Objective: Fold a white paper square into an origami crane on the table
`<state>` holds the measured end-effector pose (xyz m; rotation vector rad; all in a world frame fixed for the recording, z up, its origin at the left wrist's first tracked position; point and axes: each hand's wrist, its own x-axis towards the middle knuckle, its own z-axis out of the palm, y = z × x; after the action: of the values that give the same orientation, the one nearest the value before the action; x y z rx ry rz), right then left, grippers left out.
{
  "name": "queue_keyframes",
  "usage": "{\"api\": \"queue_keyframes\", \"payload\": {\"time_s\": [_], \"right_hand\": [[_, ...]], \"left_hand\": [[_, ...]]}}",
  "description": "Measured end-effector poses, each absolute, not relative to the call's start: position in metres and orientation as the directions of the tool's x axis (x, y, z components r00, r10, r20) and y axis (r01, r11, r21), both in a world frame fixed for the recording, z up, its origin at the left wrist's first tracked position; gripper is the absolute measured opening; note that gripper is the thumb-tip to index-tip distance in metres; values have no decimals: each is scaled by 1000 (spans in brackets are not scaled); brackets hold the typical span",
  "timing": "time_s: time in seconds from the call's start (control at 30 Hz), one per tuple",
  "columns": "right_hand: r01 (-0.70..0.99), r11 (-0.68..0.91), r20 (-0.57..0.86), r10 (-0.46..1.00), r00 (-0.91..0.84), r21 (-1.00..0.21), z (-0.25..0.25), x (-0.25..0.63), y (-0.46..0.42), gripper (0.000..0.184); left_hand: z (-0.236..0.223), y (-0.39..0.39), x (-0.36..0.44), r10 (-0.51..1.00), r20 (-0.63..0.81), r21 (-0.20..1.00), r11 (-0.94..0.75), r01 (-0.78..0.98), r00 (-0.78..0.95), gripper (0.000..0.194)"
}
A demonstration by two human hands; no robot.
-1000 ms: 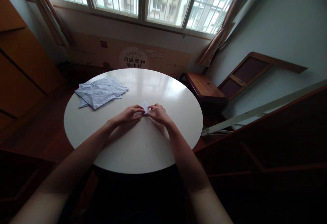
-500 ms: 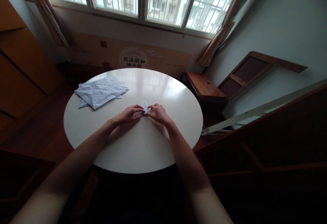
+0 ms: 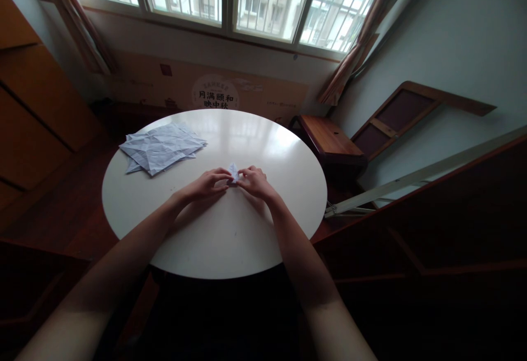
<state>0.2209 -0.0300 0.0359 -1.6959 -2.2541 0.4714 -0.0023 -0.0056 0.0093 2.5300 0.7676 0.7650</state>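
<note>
Folded piece (image 3: 233, 170) — paper, seemingly matt; tabletop (image 3: 222, 237) — glossy, smooth

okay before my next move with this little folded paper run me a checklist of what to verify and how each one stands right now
1. Left hand at the folded paper: ok, its fingertips are at the paper's left side.
2. Right hand at the folded paper: ok, its fingertips are at the right side.
3. Folded paper well inside the rim of the white table: ok.
4. Pile of creased sheets apart from both hands: ok, it lies on the table's far left part.
5. Folds lined up: cannot tell, too small and partly covered by fingers.
</note>
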Motion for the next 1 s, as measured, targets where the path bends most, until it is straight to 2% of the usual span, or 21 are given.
{"api": "queue_keyframes", "payload": {"time_s": [1.0], "right_hand": [[871,256,23,962,-272,-419,36,221,-30,45]], "left_hand": [[7,-4,-3,601,386,502,-773,388,700,32]]}}
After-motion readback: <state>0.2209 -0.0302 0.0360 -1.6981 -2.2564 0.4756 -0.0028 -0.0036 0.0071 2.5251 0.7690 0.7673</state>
